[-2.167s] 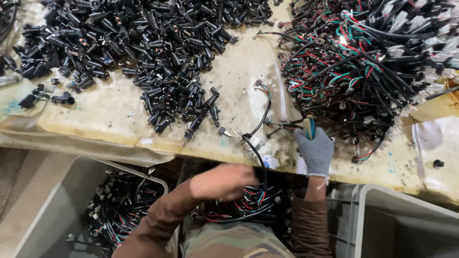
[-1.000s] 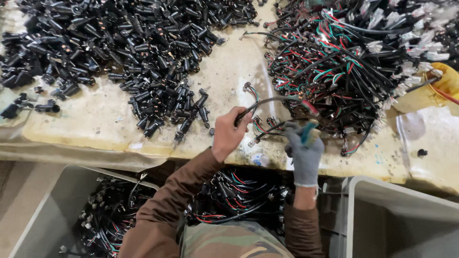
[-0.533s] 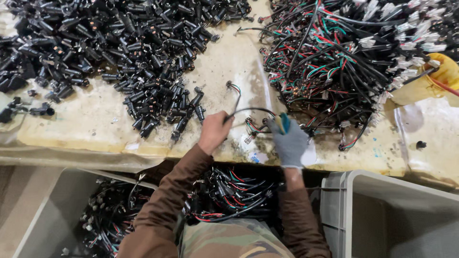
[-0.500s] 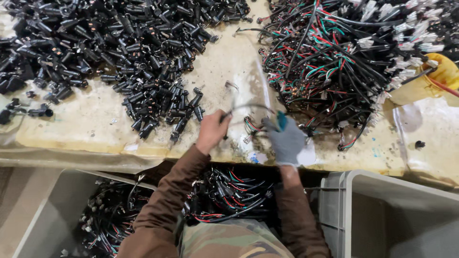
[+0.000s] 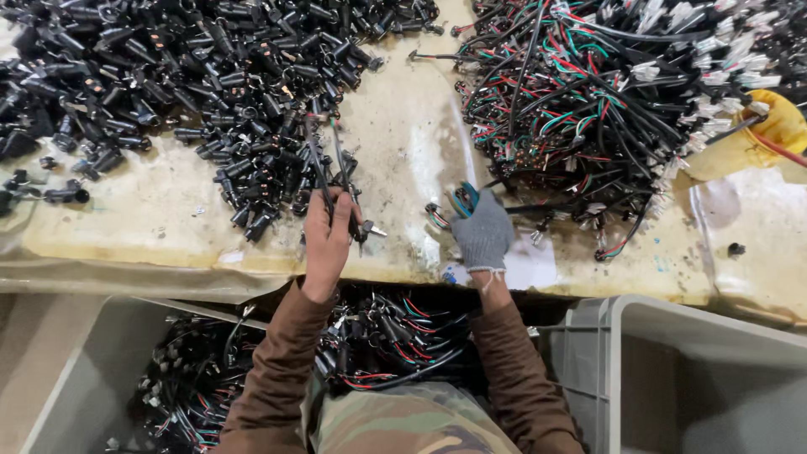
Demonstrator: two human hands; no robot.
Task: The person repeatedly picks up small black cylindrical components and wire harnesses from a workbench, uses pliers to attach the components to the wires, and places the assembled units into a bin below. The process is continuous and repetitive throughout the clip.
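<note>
Left hand (image 5: pixel 326 240), bare, is closing around a thin black cable (image 5: pixel 324 172) at the table's near edge; the cable is running up toward 12 o'clock, into the pile of black connectors (image 5: pixel 185 76). A metal-tipped end is sticking out of the fist at 3 o'clock. Right hand (image 5: pixel 482 234), in a grey glove, is lying knuckles-up on the table (image 5: pixel 403 143), gripping blue-handled cutters (image 5: pixel 463 198); just beside them at 9 o'clock, short coloured wire ends (image 5: pixel 437 216) are showing. Tangled red, green and black wires (image 5: pixel 605 92) are heaping at 1 o'clock from the glove. A yellow container (image 5: pixel 769 130) is sitting at 3 o'clock. Grey bins (image 5: pixel 672 370) are standing below the table, one holding finished cables (image 5: pixel 378 336).
</note>
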